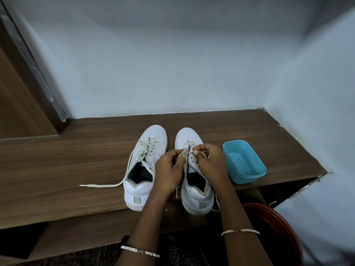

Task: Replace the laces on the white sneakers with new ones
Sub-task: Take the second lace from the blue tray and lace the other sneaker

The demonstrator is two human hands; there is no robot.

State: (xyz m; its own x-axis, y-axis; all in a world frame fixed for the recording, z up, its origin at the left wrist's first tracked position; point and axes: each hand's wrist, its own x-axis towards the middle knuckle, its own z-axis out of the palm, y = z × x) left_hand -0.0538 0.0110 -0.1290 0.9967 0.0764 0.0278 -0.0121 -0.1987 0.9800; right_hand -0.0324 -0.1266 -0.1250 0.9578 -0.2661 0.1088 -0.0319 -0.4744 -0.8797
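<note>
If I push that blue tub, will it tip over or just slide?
Probably light: the blue tub looks like thin plastic and is empty. It would likely slide, not tip, being wide and low on the smooth wooden shelf. It sits near the shelf's front edge, so a push toward you might drop it.

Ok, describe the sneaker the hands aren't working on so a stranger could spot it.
On the brown wooden shelf, two white sneakers stand toes to the wall. Take the left sneaker, the one farther from the blue tub. Its lace trails far left across the wood.
</note>
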